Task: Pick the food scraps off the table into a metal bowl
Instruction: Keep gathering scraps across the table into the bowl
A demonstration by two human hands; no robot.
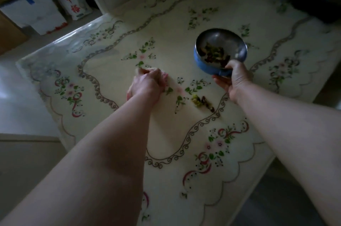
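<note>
- The right hand (234,77) grips the near rim of a tilted metal bowl (220,41) that holds scraps.
- The left hand (147,83) rests with fingers curled on the floral surface (114,63); I cannot tell whether it holds anything.
- A small pile of food scraps (202,101) lies on the surface between the hands.

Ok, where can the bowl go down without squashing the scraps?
There is bare table beyond the left hand, left of the bowl, and more near the front edge between the two arms. It is crowded around the scraps, between the left hand and the right hand gripping the bowl.
</note>
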